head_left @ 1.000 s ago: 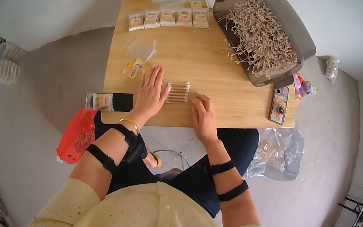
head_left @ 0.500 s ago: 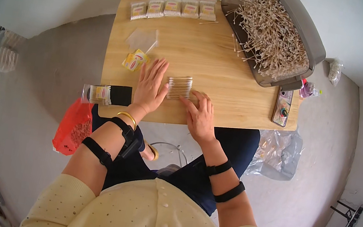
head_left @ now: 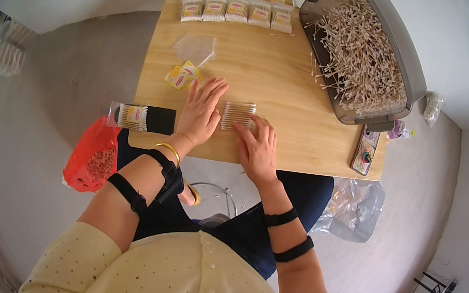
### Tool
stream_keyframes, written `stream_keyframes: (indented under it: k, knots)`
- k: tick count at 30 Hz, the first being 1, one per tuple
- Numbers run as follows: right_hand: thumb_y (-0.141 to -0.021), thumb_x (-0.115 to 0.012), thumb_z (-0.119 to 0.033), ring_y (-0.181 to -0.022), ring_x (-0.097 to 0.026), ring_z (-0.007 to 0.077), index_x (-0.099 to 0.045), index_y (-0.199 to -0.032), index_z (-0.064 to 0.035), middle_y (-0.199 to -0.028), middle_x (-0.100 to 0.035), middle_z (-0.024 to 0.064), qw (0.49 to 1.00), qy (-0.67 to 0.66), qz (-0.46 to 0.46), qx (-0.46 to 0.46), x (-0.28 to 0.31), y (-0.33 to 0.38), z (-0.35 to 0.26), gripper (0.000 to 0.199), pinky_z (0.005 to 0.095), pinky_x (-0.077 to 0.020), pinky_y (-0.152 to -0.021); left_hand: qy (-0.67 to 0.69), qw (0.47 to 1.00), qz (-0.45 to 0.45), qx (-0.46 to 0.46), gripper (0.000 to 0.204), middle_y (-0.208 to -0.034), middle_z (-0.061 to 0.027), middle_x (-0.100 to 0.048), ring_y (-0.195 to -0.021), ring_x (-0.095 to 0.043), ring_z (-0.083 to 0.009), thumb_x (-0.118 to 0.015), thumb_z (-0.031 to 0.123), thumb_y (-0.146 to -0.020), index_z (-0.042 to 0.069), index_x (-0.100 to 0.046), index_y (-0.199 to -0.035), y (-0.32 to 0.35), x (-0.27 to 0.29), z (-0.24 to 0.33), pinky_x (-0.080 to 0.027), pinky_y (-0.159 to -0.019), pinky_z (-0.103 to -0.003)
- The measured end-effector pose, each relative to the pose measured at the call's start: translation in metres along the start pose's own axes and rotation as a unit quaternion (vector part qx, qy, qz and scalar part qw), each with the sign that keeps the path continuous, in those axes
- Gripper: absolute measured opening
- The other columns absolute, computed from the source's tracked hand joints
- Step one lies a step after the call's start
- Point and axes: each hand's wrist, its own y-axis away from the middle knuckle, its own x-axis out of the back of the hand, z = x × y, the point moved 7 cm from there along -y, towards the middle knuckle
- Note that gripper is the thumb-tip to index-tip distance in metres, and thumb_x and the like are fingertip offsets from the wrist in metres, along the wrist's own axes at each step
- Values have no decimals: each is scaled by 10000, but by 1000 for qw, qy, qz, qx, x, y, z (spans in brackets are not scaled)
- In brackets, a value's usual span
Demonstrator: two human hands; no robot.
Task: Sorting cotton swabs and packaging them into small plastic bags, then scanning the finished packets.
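A flat row of cotton swabs lies on the table between my hands, the sticks running left to right. My left hand rests just left of it, fingers stretched out and thumb close to the swab tips. My right hand is at the row's lower right, with curved, parted fingers touching its right ends and lower edge. Yellow printed cards lie beyond my left fingertips, with a clear plastic bag behind them. Left of my left wrist, a black holder adjoins a bagged pack of swabs.
A large grey bin of loose swabs lies tilted at the back right, a phone near it. Several filled swab packs line the far side of the wooden table. A red bag hangs at the left.
The view has shifted slightly. My right fingers have moved up along the right ends of the swab row. My left thumb has drawn slightly away from the row's left side.
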Motion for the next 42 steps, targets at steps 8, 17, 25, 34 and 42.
stream_keyframes:
  k: [8, 17, 25, 34, 42]
  knots:
    - [-902, -673, -115, -1310, -455, 412, -689, -1271, -162, -1393, -504, 162, 1000, -13, -12, -8, -2, -6, 2, 372, 508, -387, -1120, -1, 1000, -2, 3, 643, -1561, -77, -450, -1499, -360, -299, -496, 74, -873, 122, -438, -1511, 0, 2, 1, -159, -1284, -562]
    - [-898, -652, -83, -1307, -463, 408, -690, -1267, -149, -1394, -504, 173, 1000, -7, -10, -4, -3, -10, 3, 377, 501, -401, -1104, -3, 1000, -3, -4, 620, -1553, -78, -454, -1496, -365, -297, -502, 76, -871, 101, -458, -1490, 0, 0, 0, -172, -1287, -547]
    - [-880, -643, -31, -1281, -481, 399, -705, -1239, -163, -1379, -513, 167, 1000, 1, 9, 3, -5, -20, 7, 388, 487, -423, -1075, 0, 1000, 3, -3, 592, -1539, -81, -463, -1486, -379, -295, -509, 76, -866, 94, -488, -1458, -1, -1, 0, -190, -1285, -542]
    - [-881, -637, -6, -1236, -499, 385, -716, -1197, -147, -1349, -527, 163, 1000, -4, 24, 6, -4, -28, 9, 354, 488, -430, -1053, 1, 1000, 7, -2, 586, -1526, -84, -471, -1485, -380, -291, -515, 80, -855, 91, -503, -1441, 0, -3, -2, -192, -1286, -539]
    - [-898, -646, -25, -1215, -508, 380, -714, -1156, -126, -1307, -543, 157, 1000, -3, 12, -3, -6, -34, 11, 286, 485, -436, -1041, 9, 1000, 2, 5, 561, -1508, -100, -482, -1477, -391, -300, -517, 81, -845, 71, -528, -1407, -1, -2, -1, -195, -1284, -540]
